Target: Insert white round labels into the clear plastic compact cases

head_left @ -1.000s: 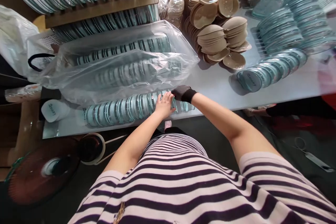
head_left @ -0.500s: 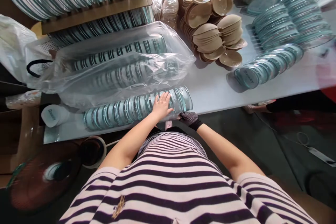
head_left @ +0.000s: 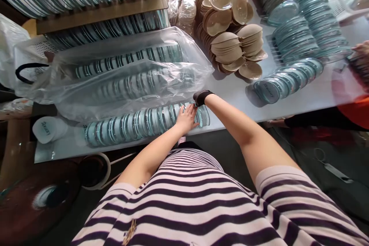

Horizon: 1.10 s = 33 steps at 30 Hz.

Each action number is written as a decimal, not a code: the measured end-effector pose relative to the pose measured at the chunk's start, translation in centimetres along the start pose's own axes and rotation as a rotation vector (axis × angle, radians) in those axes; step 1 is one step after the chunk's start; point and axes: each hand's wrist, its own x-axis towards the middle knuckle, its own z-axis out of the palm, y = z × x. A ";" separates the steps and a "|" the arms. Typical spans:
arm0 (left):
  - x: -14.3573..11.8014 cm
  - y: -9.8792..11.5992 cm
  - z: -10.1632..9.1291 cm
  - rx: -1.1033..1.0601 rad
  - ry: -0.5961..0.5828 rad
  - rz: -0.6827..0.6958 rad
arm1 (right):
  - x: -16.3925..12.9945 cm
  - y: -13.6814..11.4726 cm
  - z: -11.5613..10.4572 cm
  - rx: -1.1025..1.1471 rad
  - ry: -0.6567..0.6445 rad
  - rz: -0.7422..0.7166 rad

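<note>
Beside the plastic bag (head_left: 123,73), press left hand (head_left: 186,118), fingers spread, flat on the disc row (head_left: 144,122); gloved right hand (head_left: 201,97), grip unclear, steadies its end.

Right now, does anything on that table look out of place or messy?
Mostly tidy. The row of clear teal packs under both hands lies at the table's near edge. The tan pads are heaped loosely, some tipped, unlike the neat rows.

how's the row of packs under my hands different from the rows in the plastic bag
The row of packs under the left hand and gloved right hand lies bare at the table edge. The bagged rows sit farther back, hazed by clear plastic. Both are teal-rimmed clear packs, overlapped on edge.
</note>
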 end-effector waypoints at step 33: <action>-19.2 -14.1 -1.4 -0.485 0.748 -0.289 | -5.0 -14.2 16.7 0.671 0.775 -0.305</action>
